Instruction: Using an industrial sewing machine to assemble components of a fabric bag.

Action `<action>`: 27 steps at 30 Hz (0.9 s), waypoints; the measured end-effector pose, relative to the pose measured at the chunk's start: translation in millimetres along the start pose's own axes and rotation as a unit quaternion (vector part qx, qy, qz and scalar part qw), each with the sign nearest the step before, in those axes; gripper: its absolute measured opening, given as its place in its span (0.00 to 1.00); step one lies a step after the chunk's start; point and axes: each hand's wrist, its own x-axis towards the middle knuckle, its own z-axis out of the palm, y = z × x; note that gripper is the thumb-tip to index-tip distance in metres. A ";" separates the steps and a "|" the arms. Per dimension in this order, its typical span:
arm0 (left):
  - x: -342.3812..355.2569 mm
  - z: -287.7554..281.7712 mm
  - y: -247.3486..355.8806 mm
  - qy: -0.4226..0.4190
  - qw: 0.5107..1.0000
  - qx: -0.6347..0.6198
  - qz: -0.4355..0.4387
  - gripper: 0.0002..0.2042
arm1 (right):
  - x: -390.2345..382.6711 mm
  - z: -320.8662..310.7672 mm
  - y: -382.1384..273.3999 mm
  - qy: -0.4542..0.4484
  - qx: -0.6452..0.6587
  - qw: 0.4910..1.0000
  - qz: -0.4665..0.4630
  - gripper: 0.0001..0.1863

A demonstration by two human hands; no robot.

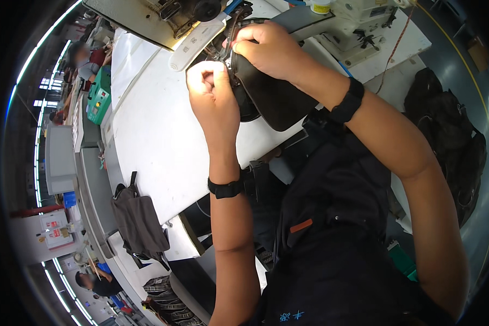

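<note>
A dark fabric bag piece with a zipper-like edge lies at the sewing machine, partly hanging over the table's near edge. My left hand is closed, thumb and fingers pinched at the left side of the piece, just below the machine's pale arm. Close by on the right, my right hand pinches the upper edge of the same piece, its fingers bent inward. The fingertips are only a short way apart. What exactly lies between them is partly hidden, and the needle area is hard to make out.
A white worktable spreads to the left. A grey-brown bag lies at its lower left. Behind stands a green machine box. Another sewing machine is at upper right, dark bags are piled at right. Other people work far left.
</note>
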 end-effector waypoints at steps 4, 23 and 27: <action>-9.4 -1.9 12.3 0.009 0.999 -0.033 0.032 0.05 | -0.9 -3.2 -1.5 -0.009 -0.013 1.000 0.010 0.12; 2.0 -15.4 5.7 -0.066 0.982 -0.050 -0.170 0.09 | -22.0 -24.4 -7.9 0.097 -0.273 0.943 -0.162 0.11; 1.1 -10.1 6.4 -0.044 0.990 0.010 -0.131 0.10 | -13.8 -27.4 -3.8 0.030 -0.175 0.974 -0.143 0.09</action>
